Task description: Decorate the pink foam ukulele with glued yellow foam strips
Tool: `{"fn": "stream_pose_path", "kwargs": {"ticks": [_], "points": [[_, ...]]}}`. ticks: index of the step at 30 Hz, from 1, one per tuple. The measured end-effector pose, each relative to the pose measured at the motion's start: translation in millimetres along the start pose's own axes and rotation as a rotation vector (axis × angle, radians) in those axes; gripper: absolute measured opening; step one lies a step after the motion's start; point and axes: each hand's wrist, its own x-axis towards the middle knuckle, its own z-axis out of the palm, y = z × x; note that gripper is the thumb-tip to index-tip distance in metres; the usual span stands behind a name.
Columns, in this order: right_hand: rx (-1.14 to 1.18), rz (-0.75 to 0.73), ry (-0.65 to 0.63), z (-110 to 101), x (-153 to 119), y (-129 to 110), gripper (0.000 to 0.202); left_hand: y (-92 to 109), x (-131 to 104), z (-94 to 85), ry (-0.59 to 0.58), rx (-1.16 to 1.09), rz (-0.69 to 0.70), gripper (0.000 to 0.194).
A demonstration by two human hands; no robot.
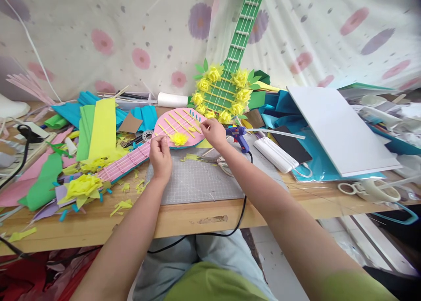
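Note:
A pink craft guitar (176, 124) with a blue edge lies on the table, its neck pointing to the lower left. Yellow strips and white strings cross its body, and a yellow paper flower (179, 138) sits near the lower edge. A larger yellow flower (80, 189) covers the end of the neck. My left hand (161, 157) is closed on the guitar where neck meets body. At the body's right end, my right hand (214, 133) is closed in a pinch over the surface; what its fingertips hold is hidden.
Behind stands a green craft guitar (226, 90) ringed with yellow flowers. A blue glue gun (240, 136) and scissors (225, 165) lie right of the pink guitar, on a grey cutting mat (197, 187). Crepe paper (104, 127) and scraps crowd the left; a white board (338, 130) leans at right.

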Motion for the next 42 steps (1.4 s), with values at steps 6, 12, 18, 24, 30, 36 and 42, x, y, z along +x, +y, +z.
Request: {"fn": "stream_pose_path", "kwargs": {"ticks": [6,12,18,24,30,36,42], "points": [[0.445,-0.134,-0.457,-33,-35,18,0.025,20,-31,11.7,-0.500,-0.062,-0.066,0.022],[0.375,-0.226,-0.705,-40,-56,28,0.023,21,-41,27.6,-0.657,-0.292,-0.381,0.040],[0.299,-0.247,-0.726,-30,-57,27,0.019,22,-41,25.6,-0.720,-0.226,-0.514,0.030],[0.320,-0.192,-0.684,-44,-58,31,0.027,18,-40,26.4,-0.711,-0.232,-0.542,0.023],[0.143,0.088,-0.399,-106,-59,77,0.040,15,-35,26.4,-0.552,-0.235,-0.536,0.022],[-0.016,0.237,0.070,-84,-44,121,0.047,16,-33,28.3,-0.481,-0.241,-0.585,0.024],[-0.061,0.292,-0.019,-47,-32,120,0.041,16,-33,27.3,-0.468,-0.246,-0.614,0.021]]}}
